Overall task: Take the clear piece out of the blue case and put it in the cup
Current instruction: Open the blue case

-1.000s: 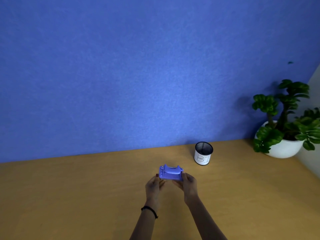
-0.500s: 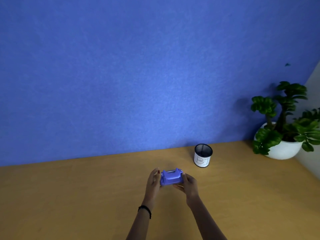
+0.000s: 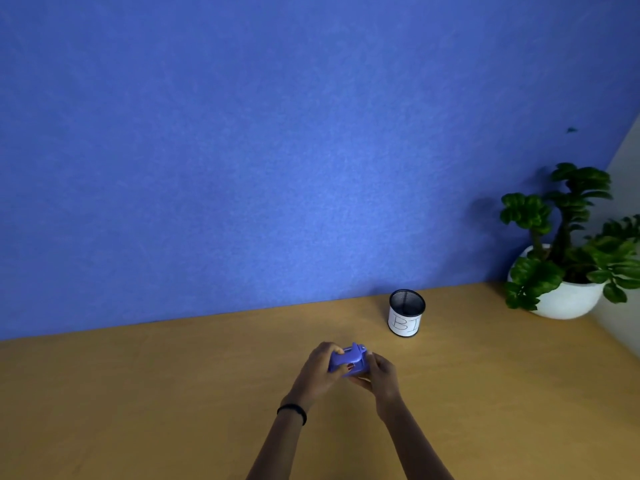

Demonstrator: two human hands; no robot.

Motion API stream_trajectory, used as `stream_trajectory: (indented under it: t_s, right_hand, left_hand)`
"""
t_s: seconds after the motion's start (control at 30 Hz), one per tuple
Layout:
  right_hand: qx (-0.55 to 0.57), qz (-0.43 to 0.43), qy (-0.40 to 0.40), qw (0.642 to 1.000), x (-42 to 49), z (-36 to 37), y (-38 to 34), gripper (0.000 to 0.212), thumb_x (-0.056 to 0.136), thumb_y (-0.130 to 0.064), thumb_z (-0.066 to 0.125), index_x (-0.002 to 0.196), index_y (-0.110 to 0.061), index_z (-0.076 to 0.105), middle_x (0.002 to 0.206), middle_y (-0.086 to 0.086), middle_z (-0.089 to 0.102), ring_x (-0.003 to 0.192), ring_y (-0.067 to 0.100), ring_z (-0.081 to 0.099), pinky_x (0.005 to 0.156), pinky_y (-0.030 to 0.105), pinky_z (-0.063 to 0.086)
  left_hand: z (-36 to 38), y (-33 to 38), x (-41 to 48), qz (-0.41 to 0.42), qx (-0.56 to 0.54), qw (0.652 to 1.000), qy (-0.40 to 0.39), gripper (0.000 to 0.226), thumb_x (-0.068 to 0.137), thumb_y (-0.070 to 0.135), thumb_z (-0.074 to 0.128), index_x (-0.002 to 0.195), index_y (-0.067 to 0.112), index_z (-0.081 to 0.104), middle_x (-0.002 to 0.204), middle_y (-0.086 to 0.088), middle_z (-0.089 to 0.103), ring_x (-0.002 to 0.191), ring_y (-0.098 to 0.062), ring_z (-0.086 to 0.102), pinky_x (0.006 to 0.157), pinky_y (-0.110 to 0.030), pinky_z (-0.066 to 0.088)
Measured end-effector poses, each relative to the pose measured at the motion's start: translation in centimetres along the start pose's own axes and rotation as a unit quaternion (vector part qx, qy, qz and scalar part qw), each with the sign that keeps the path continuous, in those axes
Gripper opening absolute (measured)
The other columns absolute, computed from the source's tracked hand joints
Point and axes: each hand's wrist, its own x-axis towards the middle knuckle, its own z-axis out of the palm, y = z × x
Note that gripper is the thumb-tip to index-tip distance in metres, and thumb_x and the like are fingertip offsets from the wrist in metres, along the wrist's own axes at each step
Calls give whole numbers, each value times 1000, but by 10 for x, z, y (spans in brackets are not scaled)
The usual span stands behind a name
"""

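the task was at its early part. the small blue plastic case was held above the brown wooden table between both hands, and it seemed not yet opened. the clear piece could not be seen; probably it was inside the case, but the view was too small to say it surely. the round black mesh cup with a white paper label stood on the table behind and to the right of the hands, apart from them, and nothing clear showed inside it. so the opening, the taking out and the putting in the cup were all left to do, as far as one could judge.

the left hand was closed around the left side of the case, its thumb lying over the front face. the right hand gripped the right end, its fingers curled under and around it. both forearms came from the bottom edge and met at the case.
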Motion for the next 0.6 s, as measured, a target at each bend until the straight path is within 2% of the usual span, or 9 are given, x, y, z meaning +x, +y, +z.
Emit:
stream_trajectory:
  t_s: [0.2, 0.3, 0.47, 0.6]
  right_hand:
    - [64, 29, -23, 997, -1, -1, 3, 38, 101, -14, 30, 101, -4, 67, 90, 14, 73, 80, 22, 71, 65, 23, 58]
    - [62, 37, -38, 997, 2, -2, 1, 39, 101, -14, 31, 98, -5, 69, 85, 9, 77, 79, 18, 73, 65, 23, 58]
    - [59, 39, -46, 996, 6, -3, 1, 38, 101, -14, 33, 97, -2, 69, 81, 9, 75, 72, 16, 72, 64, 21, 59]
    - [53, 37, -51, 997, 9, -3, 1, 37, 101, -13, 32, 101, 2, 67, 90, 17, 72, 77, 20, 70, 69, 24, 58]
  left_hand:
    - [-8, -1, 11, -27, 3, 999, -32, 27, 85, 20, 62, 106, 5, 54, 116, -8, 55, 97, -12, 52, 81, -19, 40]
    - [-10, -1, 12, -29, 3, 999, -35, 27, 86, 20, 62, 106, 6, 53, 118, -7, 53, 101, -14, 53, 83, -19, 41]
    - [-12, -2, 12, -27, 5, 999, -41, 25, 86, 19, 60, 107, 7, 51, 119, -6, 50, 100, -12, 50, 83, -17, 39]
    - [-14, -1, 13, -31, 4, 998, -46, 25, 87, 19, 60, 107, 7, 51, 120, -6, 50, 102, -13, 51, 85, -18, 40]
